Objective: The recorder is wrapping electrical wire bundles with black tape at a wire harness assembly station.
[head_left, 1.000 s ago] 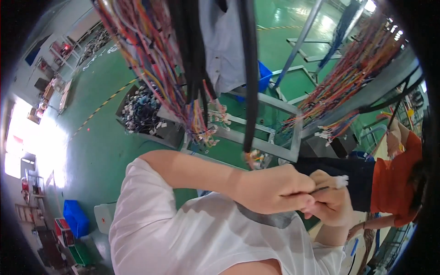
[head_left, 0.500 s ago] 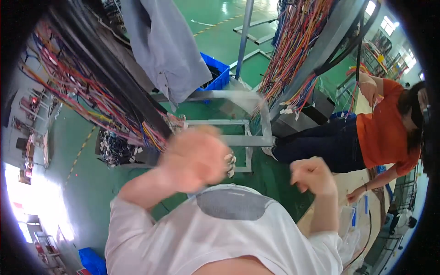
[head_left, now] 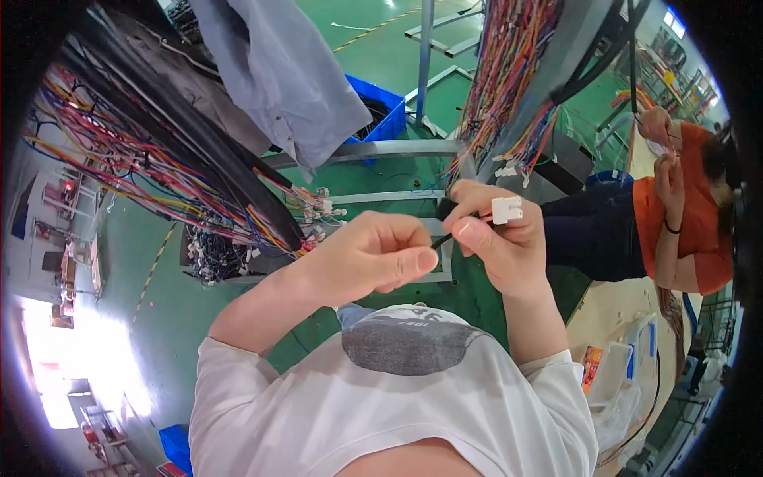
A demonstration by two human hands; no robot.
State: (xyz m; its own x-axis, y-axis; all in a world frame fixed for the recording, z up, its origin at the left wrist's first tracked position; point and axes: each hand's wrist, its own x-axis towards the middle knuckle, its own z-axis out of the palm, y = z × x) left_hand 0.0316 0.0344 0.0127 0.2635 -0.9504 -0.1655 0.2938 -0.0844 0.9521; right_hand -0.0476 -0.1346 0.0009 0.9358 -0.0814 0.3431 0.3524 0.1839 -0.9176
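In front of my chest both hands are on a short black cable (head_left: 442, 241). My left hand (head_left: 380, 253) is closed, thumb against curled fingers, where the cable enters its grip. Opposite it, my right hand (head_left: 501, 242) pinches the cable between thumb and fingers. A white plastic connector (head_left: 505, 210) sticks out above the right fingers, with a bit of thin wire beside it. A small dark piece (head_left: 447, 208) shows next to the right fingertips; its kind cannot be made out.
Thick bundles of coloured wires hang at left (head_left: 151, 175) and right (head_left: 513, 71) of a metal frame (head_left: 389, 149). A grey garment (head_left: 290, 87) drapes near a blue crate (head_left: 389, 119). A co-worker in orange (head_left: 691, 207) stands at a table (head_left: 612, 318) on the right.
My hands have come closer together from apart and blurred. The black cable and white connector now show between them. The co-worker's lower hand has risen to meet the other.
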